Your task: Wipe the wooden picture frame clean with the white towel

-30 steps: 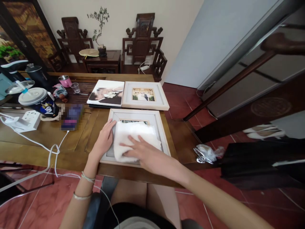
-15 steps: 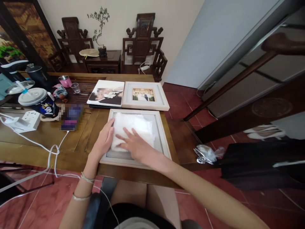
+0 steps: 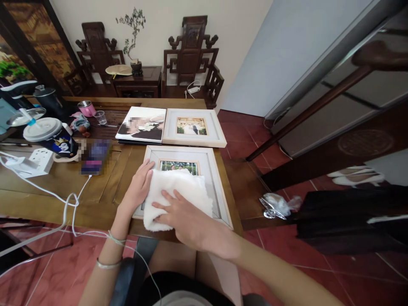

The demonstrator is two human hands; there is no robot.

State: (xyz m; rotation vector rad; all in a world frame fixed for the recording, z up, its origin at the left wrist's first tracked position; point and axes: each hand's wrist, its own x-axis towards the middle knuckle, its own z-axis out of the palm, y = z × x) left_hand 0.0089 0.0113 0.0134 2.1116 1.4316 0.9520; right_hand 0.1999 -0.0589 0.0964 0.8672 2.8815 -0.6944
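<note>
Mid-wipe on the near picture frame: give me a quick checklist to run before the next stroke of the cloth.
1. Right hand flat on the cloth: ok.
2. Left hand steadying the picture frame at its left edge: ok.
3. Frame fully on the table: not ok, its near edge sits at the table's edge.
4. Second frame apart from the near one: ok.
5. Glass clean under the cloth: cannot tell.

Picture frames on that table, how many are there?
2: the near frame lies under the white cloth and both hands; the far frame lies just behind it, beside an unframed photo print.
</note>
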